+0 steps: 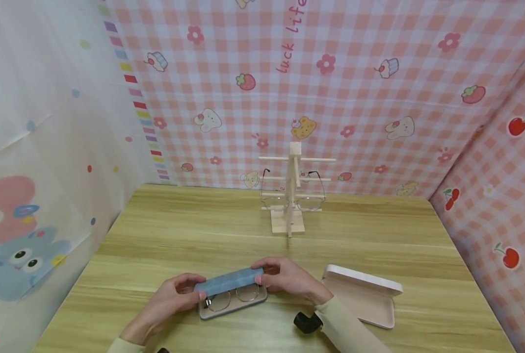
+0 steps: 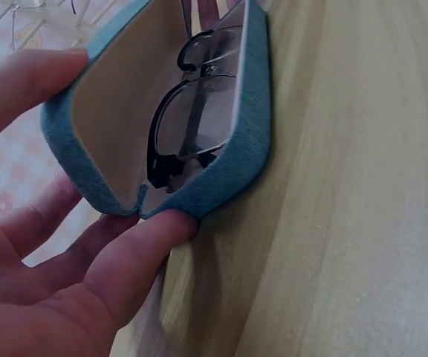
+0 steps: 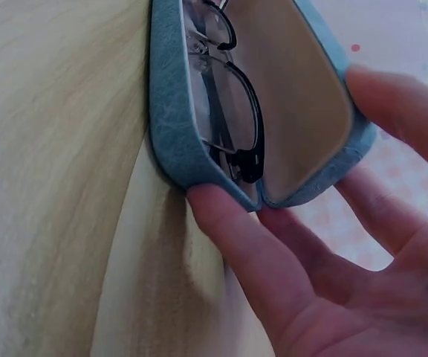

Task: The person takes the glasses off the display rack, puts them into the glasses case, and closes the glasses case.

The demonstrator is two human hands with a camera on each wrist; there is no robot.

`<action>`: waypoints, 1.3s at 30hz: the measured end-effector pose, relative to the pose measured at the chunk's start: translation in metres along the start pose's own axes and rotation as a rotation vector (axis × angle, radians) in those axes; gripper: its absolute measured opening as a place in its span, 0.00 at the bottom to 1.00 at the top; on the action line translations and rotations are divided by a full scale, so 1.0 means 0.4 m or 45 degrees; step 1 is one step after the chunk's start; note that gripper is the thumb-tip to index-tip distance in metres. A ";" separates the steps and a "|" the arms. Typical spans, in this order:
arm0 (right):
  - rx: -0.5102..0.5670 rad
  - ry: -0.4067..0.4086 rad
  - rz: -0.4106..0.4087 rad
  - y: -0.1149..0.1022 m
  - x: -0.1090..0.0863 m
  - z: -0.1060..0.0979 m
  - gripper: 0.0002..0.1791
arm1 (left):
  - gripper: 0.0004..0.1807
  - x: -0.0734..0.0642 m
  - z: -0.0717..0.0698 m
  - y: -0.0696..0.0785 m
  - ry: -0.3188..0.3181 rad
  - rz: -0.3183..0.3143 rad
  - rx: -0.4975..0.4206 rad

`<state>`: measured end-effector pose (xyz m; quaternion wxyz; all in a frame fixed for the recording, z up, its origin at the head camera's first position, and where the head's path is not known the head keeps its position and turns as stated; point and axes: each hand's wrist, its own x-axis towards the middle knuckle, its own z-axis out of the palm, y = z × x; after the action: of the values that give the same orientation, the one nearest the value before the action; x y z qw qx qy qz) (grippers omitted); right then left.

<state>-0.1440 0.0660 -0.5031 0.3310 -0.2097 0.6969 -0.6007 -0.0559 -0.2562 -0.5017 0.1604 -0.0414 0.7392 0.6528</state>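
Note:
A blue glasses case (image 1: 229,281) sits on the table in front of me, its lid partly raised. Inside lies a folded pair of glasses (image 2: 153,145) with dark upper rims; the pale lining of the lid shows in both wrist views. My left hand (image 1: 167,300) grips the left end of the case, one finger on the lid's edge and another against the base. At the opposite end, my right hand (image 1: 289,277) holds the lid and base in much the same way. Part of the glasses is hidden beneath the lid in the head view.
Right of the blue case, a white glasses case (image 1: 379,306) lies open on the wooden table (image 1: 192,230). Farther back stands a wooden display rack (image 1: 295,149) with thin pegs, carrying another pair of glasses (image 1: 323,189). Patterned cloth (image 1: 355,34) hangs behind and at both sides.

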 end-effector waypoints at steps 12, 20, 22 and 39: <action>-0.353 0.073 -0.110 0.014 -0.004 -0.009 0.23 | 0.30 -0.003 0.014 0.004 -0.011 0.112 0.327; -0.661 0.079 -0.263 0.019 -0.019 0.017 0.22 | 0.29 -0.006 0.046 0.002 0.031 0.278 0.562; -0.738 0.083 -0.259 0.013 -0.030 0.019 0.21 | 0.29 -0.007 0.052 0.007 0.048 0.309 0.664; -0.267 0.780 -0.366 -0.173 -0.203 -0.114 0.14 | 0.16 0.075 0.178 0.244 0.368 0.483 -0.033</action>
<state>-0.1277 0.1406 -0.4157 -0.0046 -0.1484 0.7850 -0.6014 -0.0977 -0.1678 -0.4244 -0.0730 0.0032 0.7405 0.6680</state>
